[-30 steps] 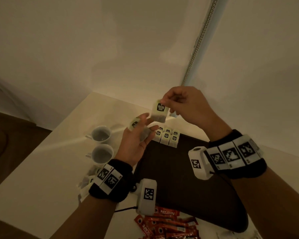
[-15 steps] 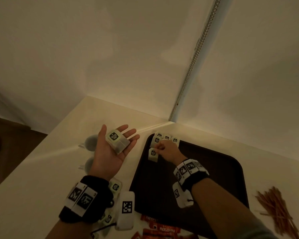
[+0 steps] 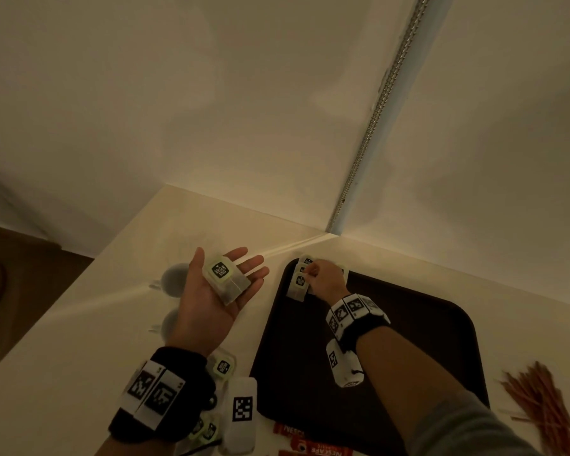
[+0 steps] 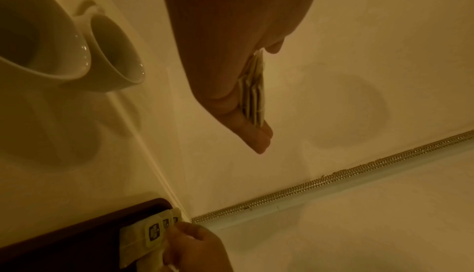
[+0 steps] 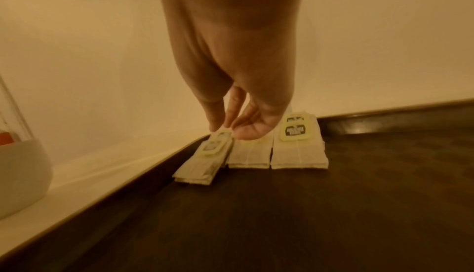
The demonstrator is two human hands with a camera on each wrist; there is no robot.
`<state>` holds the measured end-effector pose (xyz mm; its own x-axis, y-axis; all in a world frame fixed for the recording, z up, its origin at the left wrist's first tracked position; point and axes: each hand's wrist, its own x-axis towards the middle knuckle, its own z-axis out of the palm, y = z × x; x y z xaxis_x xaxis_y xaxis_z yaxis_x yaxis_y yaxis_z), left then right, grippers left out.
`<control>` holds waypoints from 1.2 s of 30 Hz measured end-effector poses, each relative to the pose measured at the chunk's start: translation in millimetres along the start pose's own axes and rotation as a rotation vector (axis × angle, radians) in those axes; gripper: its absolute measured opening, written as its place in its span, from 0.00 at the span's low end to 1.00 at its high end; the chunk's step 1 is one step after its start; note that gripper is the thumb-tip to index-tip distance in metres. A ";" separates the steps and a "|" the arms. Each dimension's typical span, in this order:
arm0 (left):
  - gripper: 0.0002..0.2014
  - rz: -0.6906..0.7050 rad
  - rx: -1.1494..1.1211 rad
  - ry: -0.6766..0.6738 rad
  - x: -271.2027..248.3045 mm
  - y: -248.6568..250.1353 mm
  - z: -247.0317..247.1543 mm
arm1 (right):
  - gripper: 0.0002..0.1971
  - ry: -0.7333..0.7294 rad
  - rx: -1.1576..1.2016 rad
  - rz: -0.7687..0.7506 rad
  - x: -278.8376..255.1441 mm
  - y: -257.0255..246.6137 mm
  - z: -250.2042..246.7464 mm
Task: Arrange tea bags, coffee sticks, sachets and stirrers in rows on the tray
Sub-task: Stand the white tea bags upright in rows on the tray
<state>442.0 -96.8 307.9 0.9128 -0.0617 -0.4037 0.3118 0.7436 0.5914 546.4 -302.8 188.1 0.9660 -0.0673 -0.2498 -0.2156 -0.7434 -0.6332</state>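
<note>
The right hand (image 3: 324, 279) has a pinching grip on a tea bag (image 3: 298, 286) at the tray's (image 3: 408, 324) far left corner; the left hand (image 3: 211, 294), palm up and fingers straight, carries a small stack of tea bags (image 3: 226, 279).

The left hand (image 3: 211, 291) is held palm up, to the left of the tray (image 3: 408, 324) and above the table surface. Its fingers are straight and a little spread, and the thumb points away from the palm. A small stack of tea bags (image 3: 226, 279) lies flat across the fingers; no finger curls around it. The left forearm goes down toward the near edge, with a black band on the wrist.

The right hand (image 3: 324, 279) reaches to the far left corner of the tray, palm down. Its thumb and fingertips (image 5: 218, 126) pinch the top end of a tea bag (image 5: 205, 161) that lies on the tray. The right forearm crosses over the tray.
</note>
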 end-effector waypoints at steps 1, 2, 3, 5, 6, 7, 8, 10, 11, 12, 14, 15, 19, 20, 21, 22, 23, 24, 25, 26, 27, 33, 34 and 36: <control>0.34 -0.013 0.016 -0.003 0.7 -0.2 -0.6 | 0.06 0.033 0.011 -0.007 -2.0 -4.8 -2.6; 0.35 -0.033 0.037 -0.001 1.7 -0.4 -0.8 | 0.07 0.077 0.035 -0.031 -6.4 -13.4 -7.4; 0.36 -0.059 0.060 0.005 2.6 -0.3 -1.3 | 0.08 0.114 0.091 -0.088 -13.2 -25.9 -13.7; 0.39 -0.118 0.109 0.004 3.4 -1.1 -0.1 | 0.08 0.086 0.281 -0.307 -35.8 -59.1 -30.2; 0.40 -0.139 0.132 -0.008 3.1 -1.9 1.4 | 0.09 0.017 0.345 -0.438 -50.2 -76.9 -39.5; 0.40 -0.147 0.153 -0.023 2.4 -3.0 4.0 | 0.11 -0.063 0.353 -0.565 -64.4 -92.5 -47.2; 0.39 -0.144 0.170 -0.038 1.1 -3.8 7.4 | 0.15 -0.131 0.317 -0.674 -75.8 -104.2 -52.2; 0.38 -0.130 0.187 -0.090 -1.6 -4.4 14.2 | 0.19 -0.166 0.184 -0.824 -88.5 -117.3 -56.9; 0.38 -0.126 0.184 -0.122 -2.7 -4.2 16.7 | 0.19 -0.144 0.126 -0.854 -90.3 -119.7 -58.9; 0.38 -0.121 0.177 -0.145 -3.7 -3.3 18.6 | 0.18 -0.118 0.099 -0.857 -90.8 -120.8 -61.7; 0.37 -0.110 0.151 -0.156 -5.1 -1.2 20.4 | 0.14 -0.081 0.129 -0.832 -91.0 -121.2 -70.1; 0.36 -0.104 0.149 -0.152 -5.7 -0.8 21.0 | 0.12 -0.060 0.152 -0.828 -90.8 -120.9 -74.9; 0.27 0.025 0.213 -0.130 -9.6 -4.1 24.5 | 0.07 0.001 0.135 -0.829 -93.2 -128.8 -97.7; 0.23 0.074 0.228 -0.120 -10.2 -5.4 25.6 | 0.08 -0.010 0.123 -0.816 -96.0 -133.5 -104.3; 0.19 0.111 0.236 -0.112 -11.3 -6.5 27.5 | 0.08 -0.020 0.125 -0.799 -100.0 -139.2 -111.5; 0.16 0.135 0.236 -0.108 -12.6 -7.6 29.6 | 0.07 -0.024 0.136 -0.781 -104.3 -145.2 -118.6; 0.14 0.152 0.230 -0.107 -13.6 -8.8 32.3 | 0.05 -0.019 0.150 -0.768 -108.5 -151.0 -125.0; 0.13 0.164 0.216 -0.113 -14.8 -9.7 35.1 | 0.03 -0.008 0.159 -0.764 -112.4 -156.5 -130.7; 0.12 0.174 0.198 -0.126 -16.0 -10.5 38.2 | 0.02 0.005 0.159 -0.765 -115.8 -161.6 -135.4; 0.11 0.183 0.180 -0.148 -17.1 -11.5 40.9 | 0.01 0.013 0.155 -0.767 -118.4 -166.1 -139.3; 0.11 0.191 0.163 -0.175 -18.7 -12.3 43.8 | 0.01 0.020 0.148 -0.766 -120.5 -169.8 -142.0; 0.09 0.198 0.134 -0.238 -27.4 -21.3 55.8 | 0.04 0.081 0.095 -0.757 -127.0 -178.5 -148.3; 0.08 0.199 0.121 -0.231 -28.0 -22.5 56.6 | 0.04 0.085 0.090 -0.755 -127.1 -178.5 -149.0; 0.08 0.200 0.089 -0.229 -28.5 -24.3 57.1 | 0.05 0.088 0.081 -0.749 -127.8 -178.0 -149.7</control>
<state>423.5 -151.1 344.9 0.9908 -0.0757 -0.1119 0.1328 0.6954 0.7062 482.8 -261.5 442.4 0.8652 0.3813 0.3257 0.4965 -0.5604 -0.6629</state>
